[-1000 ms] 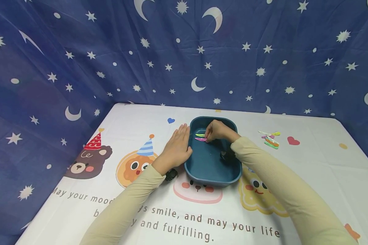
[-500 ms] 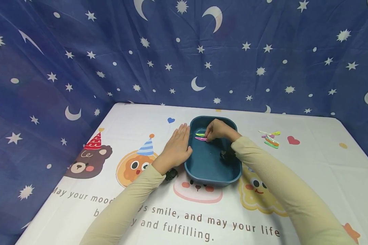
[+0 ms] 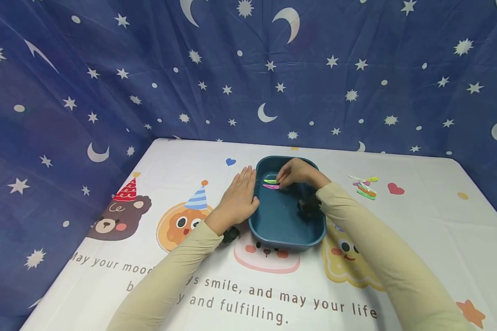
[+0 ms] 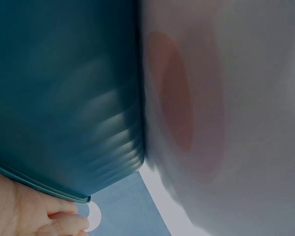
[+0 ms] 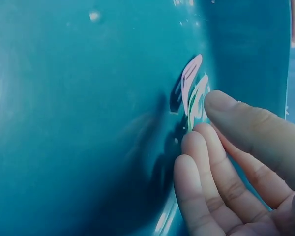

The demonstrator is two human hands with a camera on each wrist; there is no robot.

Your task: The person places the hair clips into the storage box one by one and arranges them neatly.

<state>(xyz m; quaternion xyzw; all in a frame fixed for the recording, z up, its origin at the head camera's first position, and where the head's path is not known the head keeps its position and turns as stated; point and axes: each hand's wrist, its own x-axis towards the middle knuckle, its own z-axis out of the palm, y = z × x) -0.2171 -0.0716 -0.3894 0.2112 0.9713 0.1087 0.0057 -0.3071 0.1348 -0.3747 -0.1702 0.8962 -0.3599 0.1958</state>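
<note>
Two snap hair clips, a pink clip [image 3: 271, 186] and a yellow-green clip [image 3: 270, 181], lie side by side, near-parallel, on the floor of the blue-teal box [image 3: 279, 223], at its far left. Both slim, teardrop-shaped, with slotted middles. Right hand [image 3: 296, 172] is inside the box at the clips' right ends, thumb apart from the fingertips, grip loose, nothing visibly held; in the right wrist view it partly covers the green one. Black wrist unit [image 3: 309, 205] blocks a patch of box floor. Left hand [image 3: 238, 197] lies with fingers straight along the box's left rim, outside. Box has rounded corners and a glossy outer wall. More clips in a loose pile [image 3: 366, 189] to the right, outside: orange, green, yellow, white, pinkish. White tablecloth [image 3: 422, 239] underneath carries brown lettering [image 3: 295, 297]: "May your moo…", "…ys smile, and may your life", "…y and fulfilling."; left sleeve [image 3: 170, 280] hides the gaps. Cartoon prints around, including a bear in a red hat [image 3: 120, 220]. Blue star-and-moon curtain [image 3: 223, 55] behind.
</note>
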